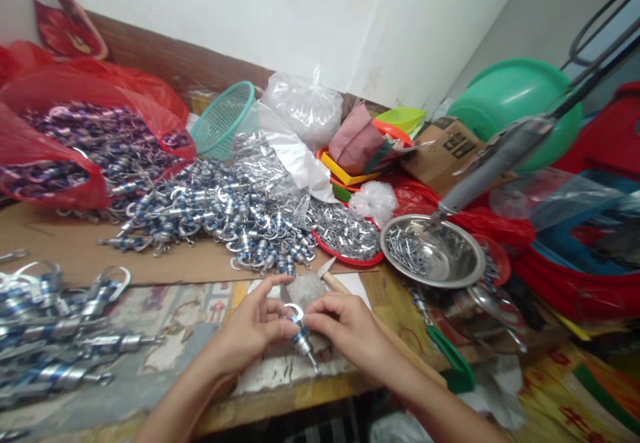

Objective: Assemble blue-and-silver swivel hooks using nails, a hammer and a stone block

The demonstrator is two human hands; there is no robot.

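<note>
A small silver fitting with a blue band and a curved hook is between my two hands, tilted above a grey block on the bench. My left hand grips it near the hook, thumb and fingers closing from the left. From the right, the fingertips of my right hand pinch at its upper part; whether they also hold a small piece I cannot make out. Partly under my right hand and forearm lies a wooden-handled tool with a pointed metal head, like a hammer.
Heaped fittings lie on cardboard, and more at the left. A red bag holds others. Behind are a red tray of small metal pieces and a steel bowl of pins. A grey-handled tool rises over the bowl.
</note>
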